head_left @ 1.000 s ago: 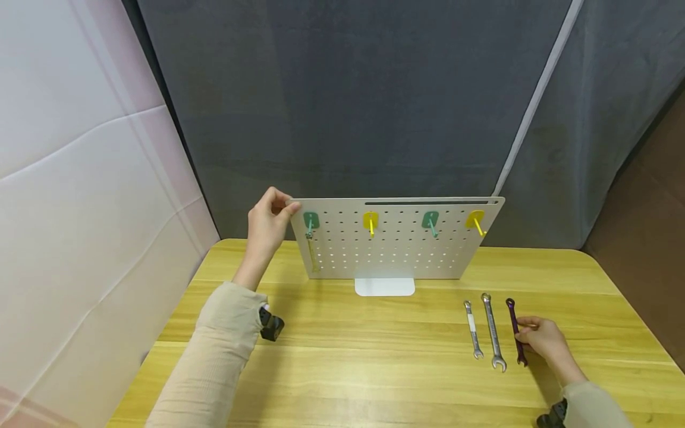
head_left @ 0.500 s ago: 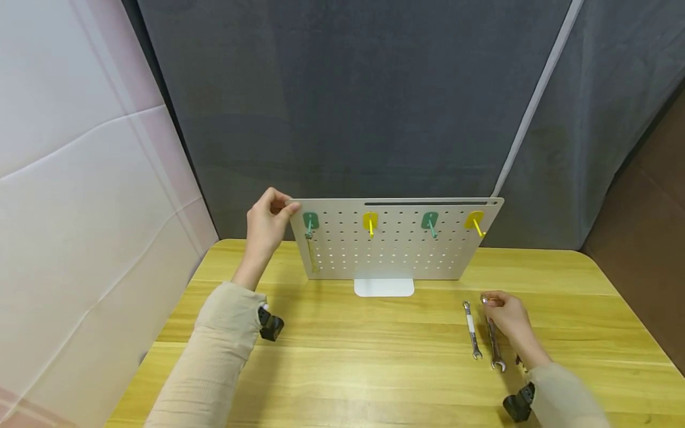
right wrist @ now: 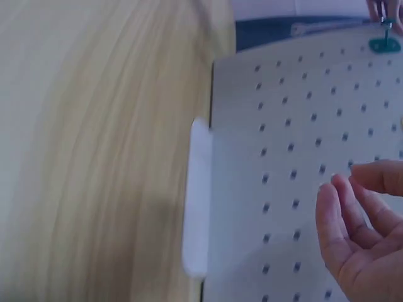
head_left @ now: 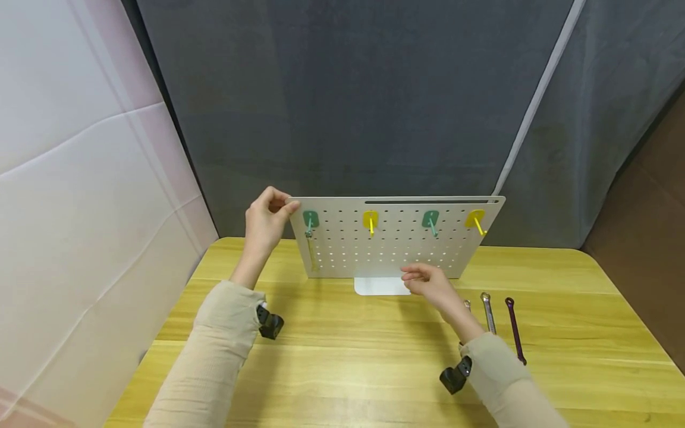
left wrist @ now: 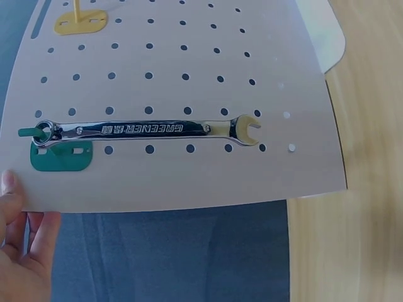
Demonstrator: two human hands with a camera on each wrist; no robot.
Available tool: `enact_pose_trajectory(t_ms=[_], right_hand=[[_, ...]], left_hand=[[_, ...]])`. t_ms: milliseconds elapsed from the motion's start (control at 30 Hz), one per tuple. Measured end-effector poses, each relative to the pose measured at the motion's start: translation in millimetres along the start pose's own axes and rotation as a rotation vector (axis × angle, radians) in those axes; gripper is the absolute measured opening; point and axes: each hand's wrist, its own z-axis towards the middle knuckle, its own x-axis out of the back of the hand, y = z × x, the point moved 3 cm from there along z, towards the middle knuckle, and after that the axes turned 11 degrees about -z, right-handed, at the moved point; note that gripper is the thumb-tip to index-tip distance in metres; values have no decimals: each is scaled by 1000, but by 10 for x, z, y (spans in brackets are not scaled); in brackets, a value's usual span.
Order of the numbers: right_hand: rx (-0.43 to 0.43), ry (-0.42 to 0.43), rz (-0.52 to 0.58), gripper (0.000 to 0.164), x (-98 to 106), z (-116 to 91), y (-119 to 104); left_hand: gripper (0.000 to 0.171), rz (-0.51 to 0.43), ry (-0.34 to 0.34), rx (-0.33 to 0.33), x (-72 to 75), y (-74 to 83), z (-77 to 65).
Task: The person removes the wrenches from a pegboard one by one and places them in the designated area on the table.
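My left hand (head_left: 266,221) pinches the upper left corner of a white pegboard (head_left: 342,255) standing on the table. From the green hook (left wrist: 62,158) nearest that hand hangs a shiny combination wrench (left wrist: 145,129) by its ring end. In front of the board's lower right part, my right hand (head_left: 432,288) is in the air with fingers loosely bent, holding nothing. To the right lie a purple wrench (head_left: 515,330), a silver wrench (head_left: 487,309) and a smaller wrench (head_left: 467,304); my right arm covers much of the two silver ones.
The board carries further hooks: a yellow hook (head_left: 370,221), another green hook (head_left: 431,221) and a second yellow hook (head_left: 475,221). A white base plate (head_left: 379,287) juts forward onto the wooden table (head_left: 332,356). Behind the table hangs a dark curtain (head_left: 342,107).
My right hand has moved left from the purple wrench, past the large silver wrench, to the front of the board. The left hand stays on the board's corner.
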Motion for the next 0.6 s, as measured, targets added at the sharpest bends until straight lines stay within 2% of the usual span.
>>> enact_pose_trajectory(t_ms=[300, 467, 600], right_hand=[[106, -60, 92, 37, -307, 121, -372], [170, -91, 167, 38, -457, 182, -546], [193, -112, 164, 39, -543, 226, -663]], left_hand=[[22, -12, -33, 8, 33, -19, 32], [25, -33, -54, 33, 45, -27, 32], [26, -46, -53, 51, 39, -32, 25]])
